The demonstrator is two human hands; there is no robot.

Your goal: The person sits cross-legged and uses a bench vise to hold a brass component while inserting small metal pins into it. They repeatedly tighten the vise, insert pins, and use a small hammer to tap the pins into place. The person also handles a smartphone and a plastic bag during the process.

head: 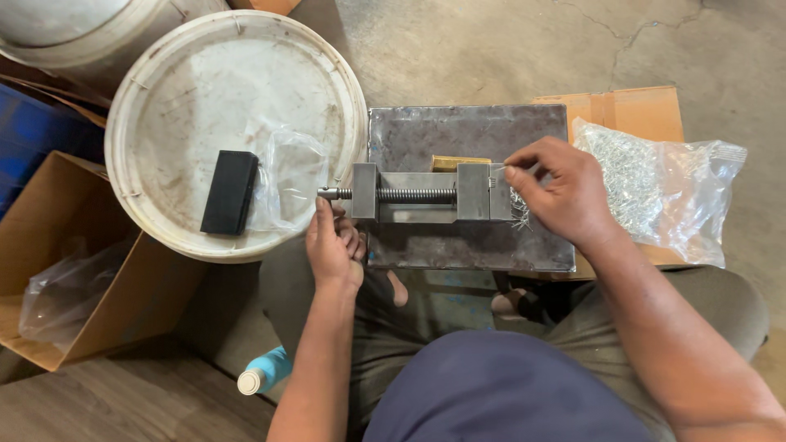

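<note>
A small steel vise (426, 195) is sitting on a heavy metal plate (467, 245). The left hand (334, 245) is curling around the vise's screw end (327, 194), while the right hand (561, 192) is pinching thin wire pieces (517, 214) at the jaw end. The vise looks rigid and weighty, best gripped by its body; the wires look light, springy and prickly.

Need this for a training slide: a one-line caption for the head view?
Left hand at the vise screw end, right hand holding small metal pieces at its jaw.
</note>
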